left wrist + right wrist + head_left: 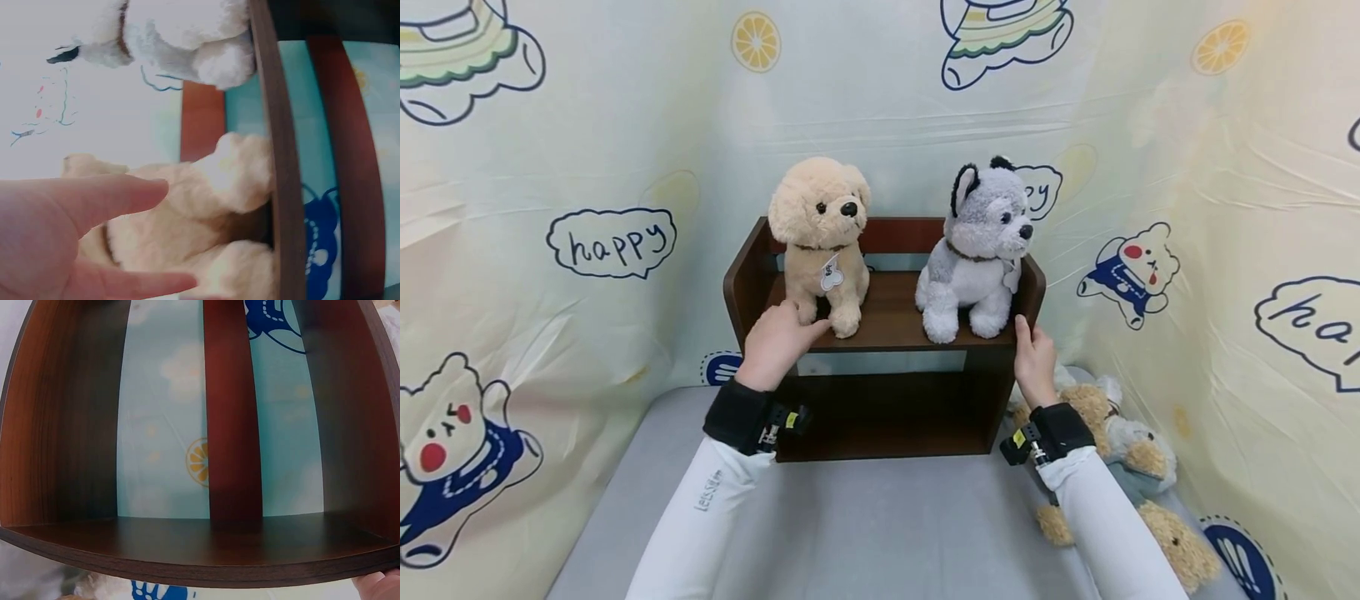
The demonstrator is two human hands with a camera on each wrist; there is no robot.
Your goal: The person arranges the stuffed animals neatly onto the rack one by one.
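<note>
On the grey counter [880,533], a heap of plush toys [1180,546] lies by the right sleeve [1116,521]; a wide swing of that arm might knock it. Next out, the left grip [777,346] is released, thumb and fingers extended; a careless sideways push from it could tip the cream plush puppy [822,283], which sits close to the board's front edge. The right grip [1036,358] touches the right side panel [1033,292] of the dark-brown wooden shelf [895,312]; I cannot tell whether its fingers curl round it. Uneven pressure there might skew the shelf and rock both toys.

The puppy sits upright on the upper board, its forepaws just beside the left thumb; actual contact is unclear. The grey plush husky [973,287] sits at the board's right end, just inward of the right grip. Behind hangs a printed curtain [865,125].
</note>
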